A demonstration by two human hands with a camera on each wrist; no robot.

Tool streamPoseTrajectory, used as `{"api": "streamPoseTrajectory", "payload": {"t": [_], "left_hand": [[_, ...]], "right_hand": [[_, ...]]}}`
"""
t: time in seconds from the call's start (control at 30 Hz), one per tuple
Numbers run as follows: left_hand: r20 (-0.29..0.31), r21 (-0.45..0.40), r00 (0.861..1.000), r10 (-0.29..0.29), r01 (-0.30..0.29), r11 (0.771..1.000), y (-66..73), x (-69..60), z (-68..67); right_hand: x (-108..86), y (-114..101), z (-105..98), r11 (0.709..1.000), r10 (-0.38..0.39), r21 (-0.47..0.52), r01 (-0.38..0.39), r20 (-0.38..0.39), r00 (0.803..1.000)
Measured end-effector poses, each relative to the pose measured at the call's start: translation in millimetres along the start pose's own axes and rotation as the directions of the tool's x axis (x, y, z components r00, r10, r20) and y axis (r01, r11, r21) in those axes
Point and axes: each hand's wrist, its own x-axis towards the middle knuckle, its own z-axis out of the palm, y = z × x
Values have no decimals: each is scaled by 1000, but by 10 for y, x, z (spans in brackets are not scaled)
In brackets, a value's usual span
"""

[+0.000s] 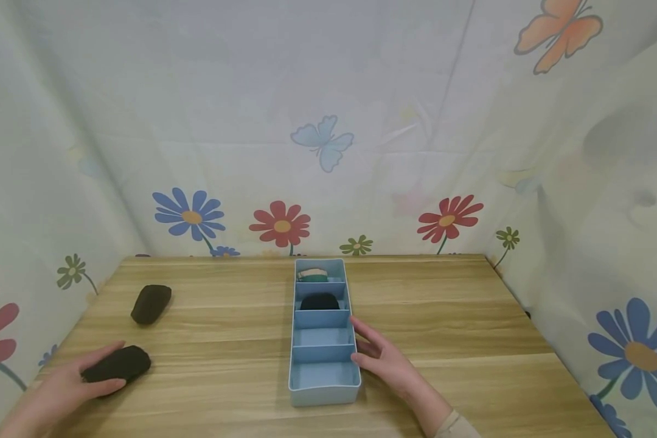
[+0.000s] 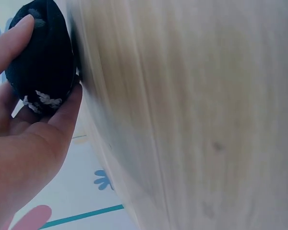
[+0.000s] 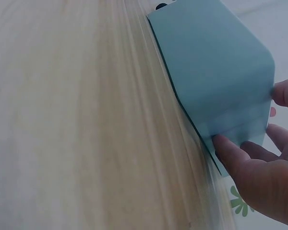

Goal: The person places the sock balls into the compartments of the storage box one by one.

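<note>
Black rounded cloth bundle point(image 1: 125, 364) pinched in the left hand point(image 1: 62, 384), I see the right hand point(image 1: 382, 360), fingers relaxed, touching a light-blue plastic divided box point(image 1: 324, 397) that uneven pressure could skid.

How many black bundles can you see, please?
3 black bundles: one held by the left hand, one on the table beyond that hand, and one in the blue box, second compartment from the far end.

Fingers point(image 2: 67, 109) gripping black bundle point(image 2: 42, 62), wooden tabletop point(image 2: 187, 110) alongside
</note>
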Motion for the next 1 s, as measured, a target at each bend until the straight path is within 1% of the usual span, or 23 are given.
{"api": "streamPoseTrajectory", "payload": {"t": [0.13, 0.23, 0.33, 0.37, 0.47, 0.57, 0.63, 0.87, 1.0], "left_hand": [[-15, -4, 1000, 18, -18, 1000, 45, 8, 36], [-60, 18, 997, 51, -50, 999, 70, 16, 69], [-115, 29, 989, 91, -88, 996, 105, 31, 105], [-123, 35, 987, 103, -99, 994, 123, 35, 115], [-107, 24, 989, 103, -101, 995, 204, 58, 132], [-75, 20, 992, 98, -97, 995, 298, 87, 136], [-71, 18, 992, 101, -100, 995, 352, 111, 141], [-106, 16, 984, 144, -144, 990, 500, 181, 216], [-110, -7, 983, 148, -150, 989, 608, 210, 261]], "right_hand": [[-2, -2, -2, 1000, 8, 7, -8, -2, 1000], [-3, -7, 1, 1000, 10, 10, -10, 0, 1000], [-3, -13, 7, 1000, 6, 14, -6, 3, 1000], [-3, -16, 8, 1000, 7, 15, -7, 4, 1000], [-7, -23, 12, 1000, 4, 18, -4, 6, 1000], [-8, -23, 11, 1000, 4, 22, -4, 7, 1000], [-8, -20, 10, 1000, 5, 27, -5, 6, 1000], [-3, -13, 7, 999, 7, 33, -7, 0, 1000], [-1, -12, 4, 1000, 7, 29, -7, 5, 1000]]}}
